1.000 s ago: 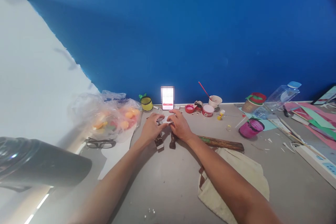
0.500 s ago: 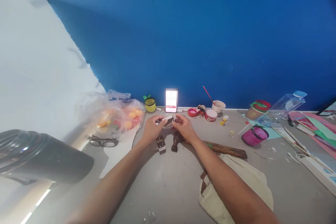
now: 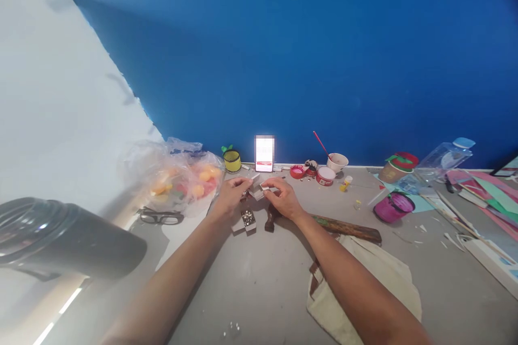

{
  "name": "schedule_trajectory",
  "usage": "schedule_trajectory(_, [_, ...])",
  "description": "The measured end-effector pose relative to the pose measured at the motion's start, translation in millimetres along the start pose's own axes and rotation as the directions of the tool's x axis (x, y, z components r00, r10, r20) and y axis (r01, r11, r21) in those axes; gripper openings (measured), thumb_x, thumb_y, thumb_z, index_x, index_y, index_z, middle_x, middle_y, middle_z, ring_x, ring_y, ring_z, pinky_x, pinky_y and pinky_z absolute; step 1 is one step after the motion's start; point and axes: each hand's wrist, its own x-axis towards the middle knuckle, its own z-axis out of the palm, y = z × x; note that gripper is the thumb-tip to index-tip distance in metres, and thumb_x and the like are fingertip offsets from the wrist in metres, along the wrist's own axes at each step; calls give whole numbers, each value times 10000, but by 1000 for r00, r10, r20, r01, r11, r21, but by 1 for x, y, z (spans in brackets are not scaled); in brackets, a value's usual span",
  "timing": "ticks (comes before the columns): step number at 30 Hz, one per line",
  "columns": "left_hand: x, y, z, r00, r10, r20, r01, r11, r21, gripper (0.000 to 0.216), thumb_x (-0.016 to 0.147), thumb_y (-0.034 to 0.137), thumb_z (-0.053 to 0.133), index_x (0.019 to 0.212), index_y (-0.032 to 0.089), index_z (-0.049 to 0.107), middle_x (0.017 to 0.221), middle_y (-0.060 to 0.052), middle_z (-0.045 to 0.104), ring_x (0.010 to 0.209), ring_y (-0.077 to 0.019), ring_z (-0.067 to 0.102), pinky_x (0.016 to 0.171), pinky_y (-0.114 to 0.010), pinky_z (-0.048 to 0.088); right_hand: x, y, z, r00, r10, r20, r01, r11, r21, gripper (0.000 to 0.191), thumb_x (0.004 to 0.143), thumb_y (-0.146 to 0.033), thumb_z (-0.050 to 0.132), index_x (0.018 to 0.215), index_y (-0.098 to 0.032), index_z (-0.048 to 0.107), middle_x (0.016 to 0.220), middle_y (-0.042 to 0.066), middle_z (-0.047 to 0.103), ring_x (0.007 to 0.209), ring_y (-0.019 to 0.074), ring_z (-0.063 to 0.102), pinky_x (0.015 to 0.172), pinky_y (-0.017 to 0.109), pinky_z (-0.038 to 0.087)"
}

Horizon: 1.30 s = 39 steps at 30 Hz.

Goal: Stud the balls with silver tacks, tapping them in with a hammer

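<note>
Both my hands meet over the grey table near the blue wall. My left hand (image 3: pixel 232 194) and my right hand (image 3: pixel 283 198) pinch a small whitish box (image 3: pixel 259 190) between their fingertips. Just below them lies a small open box of shiny metal pieces (image 3: pixel 247 219). A hammer (image 3: pixel 342 226) with a dark head and worn wooden handle lies under my right wrist, its head next to that open box.
A lit phone (image 3: pixel 264 153) leans on the wall behind my hands. Left are a plastic bag of coloured things (image 3: pixel 182 180), glasses (image 3: pixel 159 217) and a black cylinder (image 3: pixel 65 242). Right are small pots, a pink cup (image 3: pixel 394 207), coloured paper and a cloth bag (image 3: pixel 376 285).
My hands have kept working the small whitish box between them, turning it slightly. The view shifted a little; the open box of metal pieces now shows more clearly.
</note>
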Motion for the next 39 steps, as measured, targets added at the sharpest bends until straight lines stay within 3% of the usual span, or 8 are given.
schedule_trajectory(6, [-1,7,0,998,-28,57,33,994,-101,388,616,292,785,977,166,714,772,-39,704,661,-182,698,504,-231,385,2,4,-2,998,13,-69,-12,1000,13,169,817,-221,635,935,-215,755,1027,82,713,962,220,663,643,279,560])
schedule_trajectory(11, [0,4,-1,999,9,51,-7,999,-48,370,605,180,754,973,166,713,786,-32,710,645,-151,658,504,-226,364,1,6,-1,997,6,-82,-4,1000,25,180,808,-215,650,951,-220,758,1055,84,710,1015,231,657,684,296,583])
schedule_trajectory(19, [1,7,-6,998,61,35,-63,996,61,418,650,318,827,1030,191,708,886,-19,692,646,-131,636,566,-252,425,2,5,1,992,106,-72,-89,975,205,191,802,-293,698,968,-223,761,1073,81,681,967,218,627,669,305,625])
schedule_trajectory(25, [-5,8,-1,997,69,15,-71,974,214,310,648,377,849,828,177,695,619,35,584,578,-149,575,517,-252,359,-1,-3,5,996,91,2,-89,975,205,199,812,-287,698,990,-231,766,1082,80,679,987,220,642,670,298,630])
schedule_trajectory(28, [-8,9,0,997,74,23,-77,959,273,243,653,346,835,721,178,673,571,36,573,546,-146,543,514,-261,349,-2,-8,7,998,56,10,-57,988,143,193,805,-263,690,976,-219,768,1071,87,685,1005,225,646,684,297,621])
schedule_trajectory(30, [-9,11,-1,996,82,34,-89,954,286,213,672,336,818,748,179,696,589,25,602,554,-150,548,529,-268,366,-1,-8,6,998,62,5,-62,990,126,194,801,-262,691,974,-221,768,1057,81,694,998,220,646,704,298,618])
schedule_trajectory(36, [-5,13,-5,987,131,90,-151,949,276,316,739,422,796,954,192,774,634,5,646,571,-162,565,556,-275,394,2,-3,3,978,208,15,-203,931,302,247,768,-360,756,974,-225,758,1034,71,704,899,220,669,649,324,631])
schedule_trajectory(39, [-3,10,-7,985,141,96,-162,952,261,377,856,547,659,822,184,758,611,-15,640,546,-155,538,538,-274,375,3,-2,1,965,260,37,-255,897,362,267,754,-372,786,978,-231,754,954,47,708,773,200,685,667,356,632])
